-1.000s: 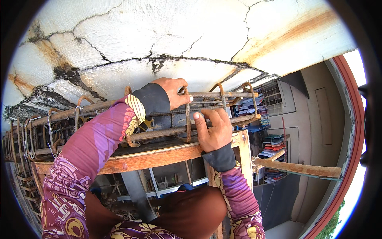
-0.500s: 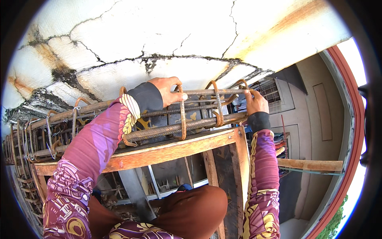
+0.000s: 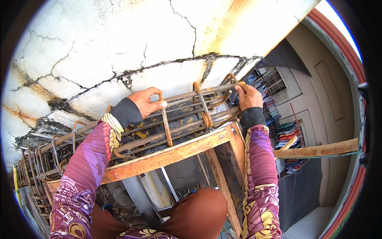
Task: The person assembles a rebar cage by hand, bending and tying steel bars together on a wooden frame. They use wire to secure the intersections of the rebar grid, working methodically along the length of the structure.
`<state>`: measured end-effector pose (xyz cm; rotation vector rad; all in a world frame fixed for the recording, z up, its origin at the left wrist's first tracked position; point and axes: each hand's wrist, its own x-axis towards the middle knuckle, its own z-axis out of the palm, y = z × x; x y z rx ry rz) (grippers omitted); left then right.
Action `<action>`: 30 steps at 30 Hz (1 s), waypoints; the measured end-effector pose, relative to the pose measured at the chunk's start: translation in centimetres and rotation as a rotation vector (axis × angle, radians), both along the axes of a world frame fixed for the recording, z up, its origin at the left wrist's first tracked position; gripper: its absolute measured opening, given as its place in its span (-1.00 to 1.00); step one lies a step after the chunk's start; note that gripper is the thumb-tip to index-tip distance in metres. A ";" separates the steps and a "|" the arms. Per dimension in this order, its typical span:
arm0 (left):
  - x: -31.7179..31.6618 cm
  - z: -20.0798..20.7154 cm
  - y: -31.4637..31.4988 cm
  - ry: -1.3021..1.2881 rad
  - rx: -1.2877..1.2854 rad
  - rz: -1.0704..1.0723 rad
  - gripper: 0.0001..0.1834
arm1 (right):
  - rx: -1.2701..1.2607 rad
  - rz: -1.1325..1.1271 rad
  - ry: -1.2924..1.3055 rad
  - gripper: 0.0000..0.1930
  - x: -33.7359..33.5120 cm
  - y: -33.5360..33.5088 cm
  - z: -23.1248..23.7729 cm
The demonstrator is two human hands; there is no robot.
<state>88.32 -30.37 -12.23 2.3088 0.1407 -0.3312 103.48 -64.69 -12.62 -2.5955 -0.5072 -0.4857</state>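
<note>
A cage of rusty steel rebar, tied with square stirrups, lies along the base of a cracked white wall. My left hand pinches one stirrup near its top, thumb in front and index finger at its upper bend. To the right, my right hand is closed around the right end of the upper rebar, beside the last bent stirrup. Another stirrup stands between my hands, untouched. The fingertips of my right hand are partly hidden behind the bar.
A wooden formwork rail runs just below the cage, with a post at its right end. My bent knee is beneath it. At right, a timber piece juts out over a lower area with piled coloured items.
The view has turned and shifted, so the cage slopes up more to the right. Both hands keep their grips; the stirrup in my left hand now leans more.
</note>
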 end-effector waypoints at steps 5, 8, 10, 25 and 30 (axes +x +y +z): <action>-0.1 0.3 -0.4 -0.009 0.028 0.007 -0.36 | 0.289 0.086 0.227 -0.57 -0.4 -4.7 -1.6; 0.2 0.2 -0.8 -0.004 0.017 -0.007 -0.36 | 0.428 0.068 0.386 -0.44 0.1 -7.6 -2.8; 0.2 0.1 -0.5 -0.041 0.042 -0.021 -0.36 | 0.410 0.061 0.440 -0.40 -0.1 -7.5 -2.7; 0.4 -1.2 0.2 -0.045 -0.052 -0.008 -0.27 | 0.168 -0.462 0.367 -0.09 -1.2 -4.9 0.1; 0.2 -0.5 -0.1 -0.004 -0.034 0.006 -0.29 | 0.410 -0.352 0.553 -0.12 -2.3 -4.3 -0.9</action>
